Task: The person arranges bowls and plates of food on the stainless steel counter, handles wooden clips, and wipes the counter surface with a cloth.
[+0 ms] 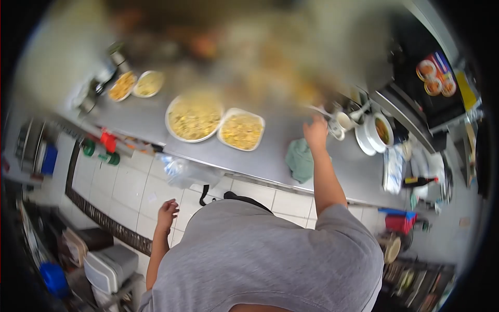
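Note:
My right hand (315, 132) reaches over the steel counter, its fingers bent at a thin white handle-like piece (319, 110); blur hides what exactly they hold. A crumpled green cloth (300, 160) lies just beside that wrist. White cups (344, 121) stand close to the right of the fingers. Down by my left side, away from the counter, my left hand (167, 212) hangs with loosely bent fingers and nothing in it. Left of the cloth are a round bowl (195, 120) and a squarish container (241, 130), both filled with yellowish food.
Two smaller bowls of food, one orange (122, 86) and one pale (148, 84), sit farther left. A white bowl of soup (382, 131) stands at right by a dark bottle (420, 181). A plastic bag (189, 172) hangs at the counter's front edge (249, 179). The far side is blurred.

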`<state>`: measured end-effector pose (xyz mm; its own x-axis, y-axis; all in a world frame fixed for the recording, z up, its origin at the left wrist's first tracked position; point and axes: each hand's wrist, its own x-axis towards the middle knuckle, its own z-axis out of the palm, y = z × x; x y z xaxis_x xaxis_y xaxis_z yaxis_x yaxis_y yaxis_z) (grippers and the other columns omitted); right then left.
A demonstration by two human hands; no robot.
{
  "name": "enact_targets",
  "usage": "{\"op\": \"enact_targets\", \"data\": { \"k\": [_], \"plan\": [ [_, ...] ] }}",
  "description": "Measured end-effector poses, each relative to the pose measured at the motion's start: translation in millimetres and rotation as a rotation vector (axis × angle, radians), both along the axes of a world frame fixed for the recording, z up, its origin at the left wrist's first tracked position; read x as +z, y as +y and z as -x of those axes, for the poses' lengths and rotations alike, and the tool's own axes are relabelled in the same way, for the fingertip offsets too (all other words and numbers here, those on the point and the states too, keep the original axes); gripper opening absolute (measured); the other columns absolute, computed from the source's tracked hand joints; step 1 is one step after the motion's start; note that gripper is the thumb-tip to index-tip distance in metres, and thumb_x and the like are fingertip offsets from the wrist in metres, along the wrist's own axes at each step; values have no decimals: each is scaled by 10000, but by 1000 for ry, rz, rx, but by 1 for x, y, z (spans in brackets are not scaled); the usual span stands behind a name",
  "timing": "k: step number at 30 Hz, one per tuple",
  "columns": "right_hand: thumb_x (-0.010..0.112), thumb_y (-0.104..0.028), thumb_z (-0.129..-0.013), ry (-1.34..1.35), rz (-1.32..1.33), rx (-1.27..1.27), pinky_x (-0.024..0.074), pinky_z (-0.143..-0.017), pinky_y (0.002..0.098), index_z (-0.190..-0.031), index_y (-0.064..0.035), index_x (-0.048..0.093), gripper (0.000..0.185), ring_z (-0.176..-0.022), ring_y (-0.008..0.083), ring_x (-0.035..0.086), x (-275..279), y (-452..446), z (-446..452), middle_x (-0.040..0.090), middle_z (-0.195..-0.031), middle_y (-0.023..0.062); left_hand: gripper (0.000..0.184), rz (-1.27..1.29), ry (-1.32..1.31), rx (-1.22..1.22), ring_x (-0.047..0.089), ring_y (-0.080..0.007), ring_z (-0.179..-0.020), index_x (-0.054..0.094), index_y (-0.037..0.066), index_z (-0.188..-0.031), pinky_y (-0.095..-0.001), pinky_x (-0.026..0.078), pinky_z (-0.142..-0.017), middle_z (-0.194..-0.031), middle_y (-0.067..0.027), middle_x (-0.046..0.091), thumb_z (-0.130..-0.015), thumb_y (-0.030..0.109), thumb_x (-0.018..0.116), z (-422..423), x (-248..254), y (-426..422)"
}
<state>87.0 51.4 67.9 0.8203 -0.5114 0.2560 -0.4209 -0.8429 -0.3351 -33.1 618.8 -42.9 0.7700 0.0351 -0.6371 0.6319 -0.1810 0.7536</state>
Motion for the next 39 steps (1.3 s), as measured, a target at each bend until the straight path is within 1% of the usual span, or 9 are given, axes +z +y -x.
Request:
{"op": "enact_targets", "data": {
  "k": [4, 11, 23, 25, 29, 30, 34, 36, 39],
  "plan": [
    [526, -93, -754, -176, 181, -269, 418, -874, 490, -1073, -92, 601, 328, -925, 349, 558, 58, -89, -1, 602, -1021, 136, 400, -3, -93, -6, 599, -191, -952, 518, 64, -1234, -333, 468, -804, -1046, -72, 609, -889, 262, 558, -65, 55, -55],
    [428, -252, -915, 22, 438, -247, 371, -996, 430, -1246, -73, 506, 384, -1195, 339, 470, 27, -301, -40, 513, -1279, 168, 424, 71, -82, -280, 593, -192, -975, 491, 33, -1253, -327, 468, -838, -1138, -104, 599, -892, 248, 554, -128, 93, -149],
    [434, -337, -922, -73, 611, -62, 321, -1041, 448, -1267, -114, 513, 419, -1230, 343, 437, 0, -370, -24, 490, -1315, 155, 239, 330, 20, -117, 652, -207, -850, 454, 29, -1108, -317, 526, -703, -977, -120, 615, -967, 218, 408, -181, 49, -240],
    [412, -316, -940, 203, 588, -114, 291, -1066, 421, -1336, -52, 402, 476, -1280, 337, 383, 16, -370, -19, 398, -1384, 199, 225, 271, 0, -121, 661, -210, -848, 458, 12, -1091, -306, 529, -691, -950, -148, 640, -954, 187, 422, -178, 53, -240],
    [443, -328, -918, 11, 962, -100, 362, -989, 482, -1220, -100, 546, 392, -1161, 337, 495, 33, -360, 3, 542, -1238, 153, 217, 282, 88, -292, 657, -215, -852, 477, 10, -1053, -319, 529, -731, -1000, -162, 646, -931, 188, 480, -163, 54, -232],
    [449, -284, -912, 287, 1123, -120, 405, -918, 499, -1153, -74, 579, 345, -1087, 342, 538, 51, -344, 13, 574, -1183, 147, 221, 277, 117, -358, 655, -213, -852, 481, 12, -1055, -324, 527, -738, -994, -156, 648, -927, 192, 495, -162, 55, -230],
    [482, -187, -885, 449, 503, -380, 460, -790, 476, -1107, -45, 602, 289, -844, 340, 623, 86, -227, 64, 646, -929, 176, 351, 299, 250, -652, 644, -215, -875, 450, 17, -1194, -322, 532, -751, -1005, -139, 633, -925, 231, 516, -173, 52, -207],
    [516, -169, -875, 43, 375, -140, 477, -724, 440, -1095, -28, 606, 277, -794, 350, 627, 45, -186, 91, 649, -854, 193, 387, 336, 194, -571, 645, -221, -872, 413, 12, -1238, -322, 534, -754, -1015, -143, 624, -925, 217, 511, -182, 56, -205],
    [578, -191, -868, 142, -37, -19, 487, -681, 427, -1112, -18, 599, 300, -802, 381, 628, 8, -45, 92, 640, -891, 232, 438, 431, 120, -480, 647, -231, -867, 359, 5, -1287, -323, 539, -759, -1029, -154, 610, -919, 189, 509, -192, 48, -208]
  ]
}}
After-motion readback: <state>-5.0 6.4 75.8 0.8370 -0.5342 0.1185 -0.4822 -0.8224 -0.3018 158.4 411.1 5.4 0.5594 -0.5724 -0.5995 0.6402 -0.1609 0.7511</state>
